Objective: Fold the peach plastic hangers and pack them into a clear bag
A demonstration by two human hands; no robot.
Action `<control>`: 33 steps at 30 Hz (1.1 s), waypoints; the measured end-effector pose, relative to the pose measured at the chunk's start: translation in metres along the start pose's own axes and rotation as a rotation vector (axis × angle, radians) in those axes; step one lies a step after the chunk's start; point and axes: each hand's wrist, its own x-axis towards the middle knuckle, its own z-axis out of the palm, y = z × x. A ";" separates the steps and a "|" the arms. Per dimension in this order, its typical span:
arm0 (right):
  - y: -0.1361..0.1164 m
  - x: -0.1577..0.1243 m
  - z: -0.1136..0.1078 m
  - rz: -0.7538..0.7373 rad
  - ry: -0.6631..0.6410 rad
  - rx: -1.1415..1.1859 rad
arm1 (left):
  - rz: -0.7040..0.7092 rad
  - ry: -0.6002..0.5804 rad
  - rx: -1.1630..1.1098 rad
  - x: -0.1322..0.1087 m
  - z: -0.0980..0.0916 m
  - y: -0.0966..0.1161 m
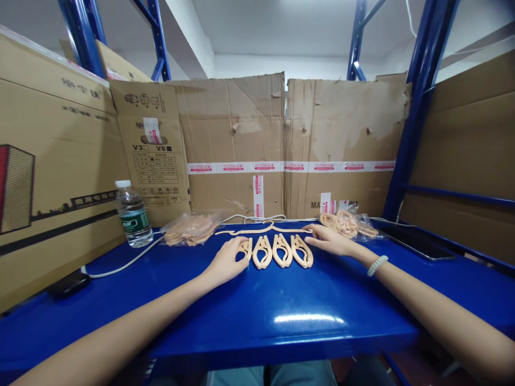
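Four beige folding clothes hangers lie in view near the table's middle: no, several do, folded into loops in a row. My left hand (229, 261) closes its thumb and fingers round the leftmost folded hanger (250, 247), covering part of it. Beside that lie another folded hanger (257, 258), a third (277, 257) and the rightmost one (308, 259). Behind the row an unfolded hanger (257, 231) stretches sideways, hook away from me. My right hand (328, 239) rests at its right end with fingers stretched out and thumb apart; contact there is hard to make out.
A clear bag of beige hangers (191, 228) lies at the left, and another bag (350, 222) at the right. A water bottle (134, 217), a black device (68, 284) with a white cable (120, 269), and a dark phone (418, 242) are on the blue table (241, 316). Cardboard (233, 134) stands behind.
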 end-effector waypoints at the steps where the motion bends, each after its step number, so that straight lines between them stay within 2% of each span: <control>1: 0.007 0.003 0.001 0.008 0.046 -0.027 | -0.006 0.007 0.001 0.000 0.000 0.000; 5: 0.033 0.014 0.010 0.014 0.101 -0.136 | -0.033 0.025 0.001 0.001 -0.002 0.002; 11: 0.054 0.022 0.030 0.006 0.047 -0.180 | -0.037 0.050 -0.010 0.002 -0.002 0.001; 22: 0.043 0.023 0.032 -0.046 0.134 -0.218 | -0.009 0.061 -0.075 0.001 -0.001 0.004; 33: 0.043 0.023 0.030 -0.039 0.160 -0.115 | 0.042 0.048 -0.112 0.000 -0.002 0.008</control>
